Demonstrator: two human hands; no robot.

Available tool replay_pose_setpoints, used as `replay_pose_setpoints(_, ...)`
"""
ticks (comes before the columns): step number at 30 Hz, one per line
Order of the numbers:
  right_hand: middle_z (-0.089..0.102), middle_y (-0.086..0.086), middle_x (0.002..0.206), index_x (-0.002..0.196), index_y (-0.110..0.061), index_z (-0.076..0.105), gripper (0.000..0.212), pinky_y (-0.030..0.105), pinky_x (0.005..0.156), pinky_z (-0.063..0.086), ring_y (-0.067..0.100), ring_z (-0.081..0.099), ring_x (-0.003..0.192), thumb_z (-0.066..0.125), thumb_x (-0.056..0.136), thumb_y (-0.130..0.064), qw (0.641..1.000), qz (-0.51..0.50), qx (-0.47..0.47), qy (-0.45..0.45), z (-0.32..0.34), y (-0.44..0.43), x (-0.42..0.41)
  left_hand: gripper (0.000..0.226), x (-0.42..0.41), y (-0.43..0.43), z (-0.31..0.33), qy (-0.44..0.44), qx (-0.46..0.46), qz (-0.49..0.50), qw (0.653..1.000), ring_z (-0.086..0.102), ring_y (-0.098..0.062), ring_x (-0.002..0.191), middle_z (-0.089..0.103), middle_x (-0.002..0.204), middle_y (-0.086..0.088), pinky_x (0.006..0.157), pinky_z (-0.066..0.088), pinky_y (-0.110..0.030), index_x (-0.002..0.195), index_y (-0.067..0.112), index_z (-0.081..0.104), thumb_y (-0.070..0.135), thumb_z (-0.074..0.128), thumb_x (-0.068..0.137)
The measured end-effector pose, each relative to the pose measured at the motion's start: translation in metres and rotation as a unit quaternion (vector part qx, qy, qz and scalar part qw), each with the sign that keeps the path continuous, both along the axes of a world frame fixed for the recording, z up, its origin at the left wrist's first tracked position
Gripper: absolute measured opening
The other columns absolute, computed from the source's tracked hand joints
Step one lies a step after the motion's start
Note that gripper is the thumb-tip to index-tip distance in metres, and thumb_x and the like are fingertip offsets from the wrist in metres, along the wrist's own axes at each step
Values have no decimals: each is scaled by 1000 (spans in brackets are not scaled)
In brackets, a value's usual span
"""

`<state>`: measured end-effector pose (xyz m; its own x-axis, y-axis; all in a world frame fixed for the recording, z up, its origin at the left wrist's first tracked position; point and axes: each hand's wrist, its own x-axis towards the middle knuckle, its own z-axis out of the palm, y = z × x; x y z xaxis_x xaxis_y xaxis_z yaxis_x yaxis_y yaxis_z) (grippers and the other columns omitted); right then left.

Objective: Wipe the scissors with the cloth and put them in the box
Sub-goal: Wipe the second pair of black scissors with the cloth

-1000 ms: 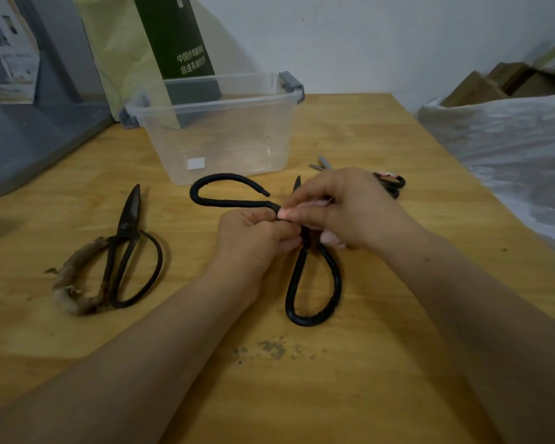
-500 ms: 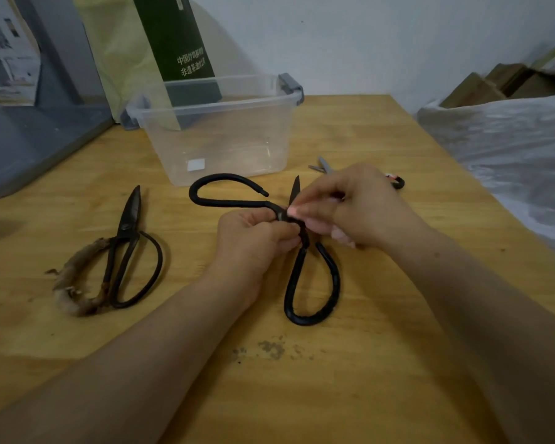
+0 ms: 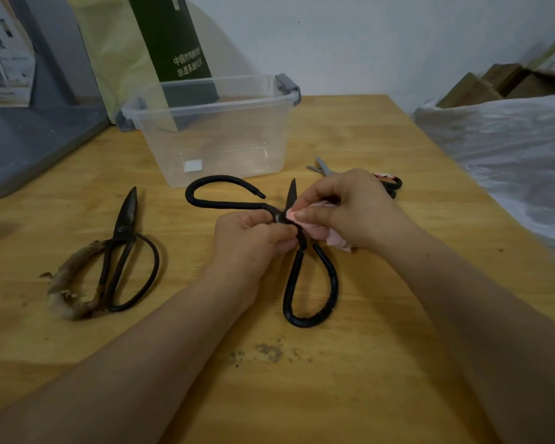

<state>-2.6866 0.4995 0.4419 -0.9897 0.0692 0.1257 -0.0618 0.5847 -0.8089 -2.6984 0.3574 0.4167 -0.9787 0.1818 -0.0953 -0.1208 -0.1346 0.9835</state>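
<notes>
Black iron scissors (image 3: pixel 293 277) rest splayed on the wooden bench (image 3: pixel 366 363): left hand (image 3: pixel 250 241) grips the pivot, right hand (image 3: pixel 356 213) fingers (image 3: pixel 314 216) pinch pink cloth (image 3: pixel 337 241) at the blade root, blade pointing away toward the clear plastic box (image 3: pixel 212 149).

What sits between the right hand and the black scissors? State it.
The cloth, pinched by the right hand against the scissors near the pivot; the head view shows it.

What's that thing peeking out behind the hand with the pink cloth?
A small pair of scissors on the table: its grey blade tips and a black handle loop show. The right hand, pinching the cloth, covers its middle.
</notes>
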Motion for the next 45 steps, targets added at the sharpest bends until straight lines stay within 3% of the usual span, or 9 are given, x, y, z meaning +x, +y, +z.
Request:
replay_pose_setpoints(9,58,-8,81,92,-20,71,10,30,72,51,11,57,78,64,89,-26,986,-73,141,50,-4,-7,-9,13,2,2,1,-9,8,14,1000,71,-28,84,72,82,-12,71,59,-26,77,0,67,-13,63,77)
replay_pose_setpoints(14,70,-3,76,77,-25,73,3,38,64,59,18,68,72,74,80,-27,999,-24,-18,20,-2,1,-2,11,1,1,1,-3,-2,15,1000,71,-27,83,72,82,-13,69,59,-25,80,-2,68,-12,64,76)
replay_pose_setpoints(18,58,-16,74,88,-22,71,6,22,64,45,1,54,67,66,87,-25,996,-22,86,29,-5,-6,-8,17,1,2,0,-1,-5,19,1000,71,-24,82,72,74,-7,71,59,-24,72,4,69,-12,63,78)
replay_pose_setpoints(21,61,-8,88,94,-21,70,11,29,74,47,10,58,87,62,90,-28,985,-60,152,51,-4,-10,-10,15,1,1,0,-6,2,17,1000,70,-26,86,72,81,-11,73,59,-26,76,2,68,-12,63,78)
replay_pose_setpoints(27,72,3,73,75,-25,72,7,46,59,59,29,70,69,77,77,-30,999,-18,-45,-3,-7,2,-5,11,-1,1,0,2,3,11,1000,71,-25,82,71,84,-15,69,58,-23,86,-6,68,-12,62,78)
replay_pose_setpoints(35,65,0,59,73,-26,68,9,24,42,44,13,56,40,75,79,-29,997,-37,-65,-3,-13,-6,-12,12,-2,1,-2,4,-5,26,1000,71,-23,81,72,83,-13,70,58,-23,85,-3,69,-11,62,79)
replay_pose_setpoints(37,66,0,63,73,-27,67,10,26,50,48,13,59,47,74,80,-29,998,-39,-57,5,-14,-7,-15,13,-2,1,-1,3,-5,26,1000,71,-24,82,72,84,-14,72,58,-24,84,-2,69,-11,62,79)
replay_pose_setpoints(40,65,-11,73,70,-32,63,14,34,88,48,11,63,81,72,81,-32,998,-45,0,39,-13,-11,-18,13,-1,2,-1,3,-8,29,1000,71,-25,84,72,85,-15,71,58,-23,81,-1,70,-11,61,79)
replay_pose_setpoints(45,65,-7,97,91,-23,65,9,35,92,44,12,58,100,63,89,-31,985,-61,127,100,-11,-18,-19,17,-1,2,0,1,6,24,1000,71,-24,83,73,78,-8,69,58,-22,78,3,69,-12,61,79)
